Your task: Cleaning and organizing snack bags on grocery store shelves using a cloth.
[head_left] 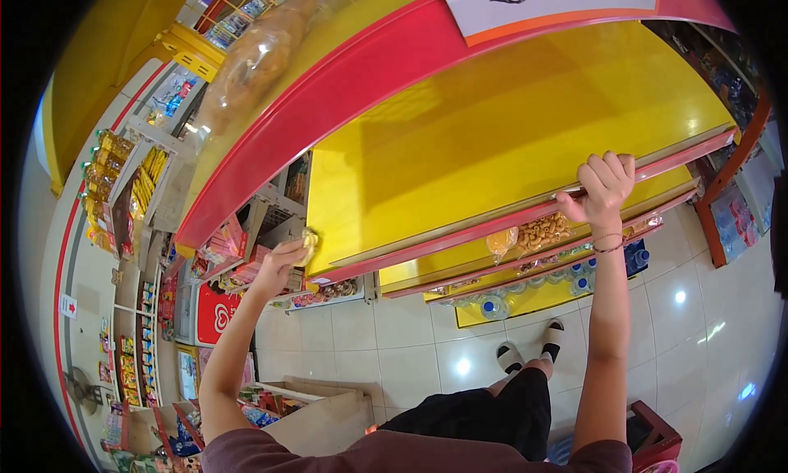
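My left hand (284,255) holds a crumpled pale yellow cloth (310,243) against the left end of a yellow shelf (492,120), near its front corner. My right hand (606,190) has its fingers wrapped round the pink front rail (681,153) of that same shelf, toward its right part. Just under that rail, on a lower tier, lie bags of curled snacks (542,228). Plastic bottles with blue caps (494,307) stand on the bottom tier.
A pink upper shelf (361,75) with a large snack bag (254,62) and a sign overhangs the yellow board. Stocked shelves (119,194) and a red freezer (215,313) line the left. Racks stand low at left and far right. My sandalled feet (525,350) are on floor tiles (410,333).
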{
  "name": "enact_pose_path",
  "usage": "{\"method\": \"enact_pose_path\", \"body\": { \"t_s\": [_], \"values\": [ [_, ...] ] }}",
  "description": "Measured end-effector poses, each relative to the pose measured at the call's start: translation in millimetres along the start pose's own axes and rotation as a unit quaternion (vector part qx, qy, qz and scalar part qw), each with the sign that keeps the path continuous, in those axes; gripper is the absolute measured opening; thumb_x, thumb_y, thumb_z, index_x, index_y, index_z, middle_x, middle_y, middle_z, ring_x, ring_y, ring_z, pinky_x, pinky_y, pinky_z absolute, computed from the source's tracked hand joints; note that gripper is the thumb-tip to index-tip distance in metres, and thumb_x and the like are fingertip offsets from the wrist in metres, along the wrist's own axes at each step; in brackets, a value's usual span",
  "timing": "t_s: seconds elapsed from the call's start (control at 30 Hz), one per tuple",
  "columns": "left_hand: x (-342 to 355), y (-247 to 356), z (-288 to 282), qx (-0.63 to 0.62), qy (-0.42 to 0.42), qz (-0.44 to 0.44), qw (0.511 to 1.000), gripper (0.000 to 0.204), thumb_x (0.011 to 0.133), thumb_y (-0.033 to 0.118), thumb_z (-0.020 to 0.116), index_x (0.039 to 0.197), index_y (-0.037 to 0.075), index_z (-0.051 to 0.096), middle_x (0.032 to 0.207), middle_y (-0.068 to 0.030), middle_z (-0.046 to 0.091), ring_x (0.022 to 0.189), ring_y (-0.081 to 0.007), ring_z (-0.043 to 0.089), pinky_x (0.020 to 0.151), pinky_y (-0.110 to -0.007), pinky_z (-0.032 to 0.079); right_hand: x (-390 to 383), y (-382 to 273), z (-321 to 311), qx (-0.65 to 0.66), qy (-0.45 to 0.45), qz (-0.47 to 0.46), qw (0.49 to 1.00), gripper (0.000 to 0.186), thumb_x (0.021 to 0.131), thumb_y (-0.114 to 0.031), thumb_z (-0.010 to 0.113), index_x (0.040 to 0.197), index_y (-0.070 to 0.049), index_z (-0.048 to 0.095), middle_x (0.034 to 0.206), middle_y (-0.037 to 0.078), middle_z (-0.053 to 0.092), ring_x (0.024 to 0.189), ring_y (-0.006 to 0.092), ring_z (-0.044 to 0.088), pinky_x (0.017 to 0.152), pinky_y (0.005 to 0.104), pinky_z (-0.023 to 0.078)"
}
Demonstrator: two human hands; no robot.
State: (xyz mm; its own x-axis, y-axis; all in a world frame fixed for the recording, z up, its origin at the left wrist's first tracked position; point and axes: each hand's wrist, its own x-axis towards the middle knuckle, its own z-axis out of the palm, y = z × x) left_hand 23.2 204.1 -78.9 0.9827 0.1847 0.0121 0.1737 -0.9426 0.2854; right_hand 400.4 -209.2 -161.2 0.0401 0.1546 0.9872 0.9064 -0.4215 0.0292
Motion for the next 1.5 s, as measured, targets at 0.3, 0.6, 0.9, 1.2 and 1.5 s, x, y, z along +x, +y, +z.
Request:
{"method": "enact_pose_path", "body": {
  "t_s": [0.3, 0.6, 0.9, 1.2, 1.5],
  "values": [
    [99.8, 36.5, 0.9, 0.108, 0.086, 0.1, 0.985, 0.062, 0.066, -0.017, 0.044, 0.123, 0.006, 0.053, 0.125, -0.0151, 0.053, 0.118, -0.0302, 0.05, 0.101, -0.036, 0.04, -0.8, 0.4, 0.2, 0.007, 0.008, -0.002, 1.0, 0.05, 0.077, -0.051, 0.055, 0.052, -0.011, 0.037, 0.054, 0.004, 0.033, 0.051, 0.0199, 0.033, 0.055, 0.0325, 0.024],
    [173.3, -39.5, -0.7, 0.012, 0.06, -0.046, 0.997, 0.06, 0.07, -0.014, 0.047, 0.127, 0.004, 0.049, 0.131, -0.0147, 0.048, 0.125, -0.0304, 0.043, 0.104, -0.036, 0.036, -2.0, -0.6, -0.5, -0.004, 0.024, -0.004, 1.0, 0.052, 0.08, -0.052, 0.052, 0.053, -0.01, 0.036, 0.055, 0.005, 0.031, 0.05, 0.0211, 0.032, 0.056, 0.0327, 0.024],
    [114.8, -27.4, 13.5, -0.001, 0.048, -0.052, 0.998, 0.059, 0.068, -0.019, 0.04, 0.12, 0.005, 0.057, 0.123, -0.0193, 0.055, 0.122, -0.0339, 0.046, 0.106, -0.036, 0.032, -6.4, 3.3, 2.8, -0.009, 0.022, 0.001, 1.0, 0.053, 0.081, -0.052, 0.051, 0.053, -0.009, 0.036, 0.055, 0.005, 0.031, 0.051, 0.0214, 0.032, 0.056, 0.0327, 0.024],
    [78.9, -21.5, -1.6, 0.3, -0.003, 0.076, 0.951, 0.058, 0.069, -0.01, 0.049, 0.125, 0.003, 0.049, 0.128, -0.0128, 0.05, 0.11, -0.0355, 0.047, 0.095, -0.039, 0.042, -2.0, -1.7, 1.5, -0.004, 0.035, 0.004, 0.999, 0.053, 0.08, -0.052, 0.051, 0.053, -0.009, 0.035, 0.055, 0.005, 0.03, 0.051, 0.022, 0.032, 0.056, 0.0328, 0.025],
    [195.5, -121.4, 9.0, 0.147, 0.096, -0.098, 0.98, 0.051, 0.069, -0.016, 0.043, 0.114, 0.001, 0.057, 0.122, -0.0172, 0.054, 0.116, -0.0358, 0.047, 0.101, -0.04, 0.035, 3.2, -9.8, 11.4, 0.013, 0.029, 0.005, 0.999, 0.052, 0.08, -0.051, 0.051, 0.053, -0.009, 0.035, 0.055, 0.006, 0.031, 0.051, 0.0221, 0.033, 0.057, 0.0328, 0.025]
  ]
}}
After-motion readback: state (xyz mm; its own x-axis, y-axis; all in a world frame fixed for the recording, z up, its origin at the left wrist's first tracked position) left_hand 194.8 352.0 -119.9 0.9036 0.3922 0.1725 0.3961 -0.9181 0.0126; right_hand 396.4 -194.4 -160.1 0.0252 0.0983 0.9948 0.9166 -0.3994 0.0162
